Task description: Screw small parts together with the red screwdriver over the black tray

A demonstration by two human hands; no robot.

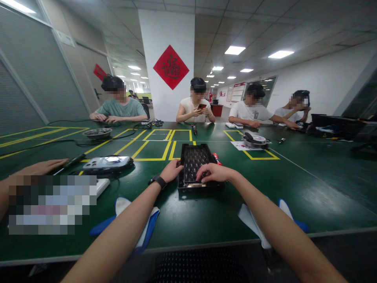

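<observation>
A black rectangular case (196,165) lies flat on the green table, its recessed inside patterned with rows of small dark shapes. My left hand (172,171), with a dark band on the wrist, grips the case's left wall, thumb at the rim. My right hand (215,173) reaches over the right wall, fingers bent and close together down inside the front part. What its fingertips hold, if anything, is hidden. Just below them, a light brass-coloured rod (196,185) lies along the case's front edge. A red object (217,158) sits against the case's right side, partly covered.
Blue-and-white gloves (150,228) lie under both forearms, another glove (253,220) on the right. To the left are a grey-blue device (108,163), a metal bowl (97,133) and cables. A round white device (255,139) stands at right. Several people sit opposite; another person's hand (44,169) rests at left.
</observation>
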